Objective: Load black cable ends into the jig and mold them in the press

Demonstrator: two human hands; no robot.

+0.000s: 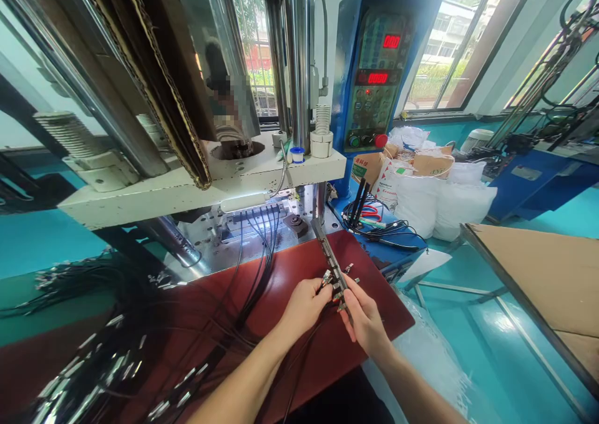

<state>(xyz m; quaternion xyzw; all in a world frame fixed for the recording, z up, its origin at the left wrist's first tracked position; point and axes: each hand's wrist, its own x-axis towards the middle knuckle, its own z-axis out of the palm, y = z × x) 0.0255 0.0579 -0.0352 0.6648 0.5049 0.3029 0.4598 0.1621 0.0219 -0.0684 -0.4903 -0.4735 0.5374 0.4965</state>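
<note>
My right hand (365, 317) grips a narrow slotted metal bar (331, 255) near its lower end, fingers closed around it. The bar slants up and away to the left over a dark red board (374, 280). My left hand (303, 307) is beside the bar's lower end, thumb and fingers pinched on a cable connector (326, 277) with a shiny metal tip. More small metal connectors stick out near the bar's lower end. A thin black cable hangs below my left hand. The fingertips partly hide where connector and bar meet.
A press with a cream platen (262, 181) stands ahead; black cables (267, 249) run from its lit lower mould. Cable bundles with metal ends (93, 368) lie at left. A blue control box (374, 68), scissors (370, 212), white sacks (416, 199) and a cardboard-topped table (538, 268) are right.
</note>
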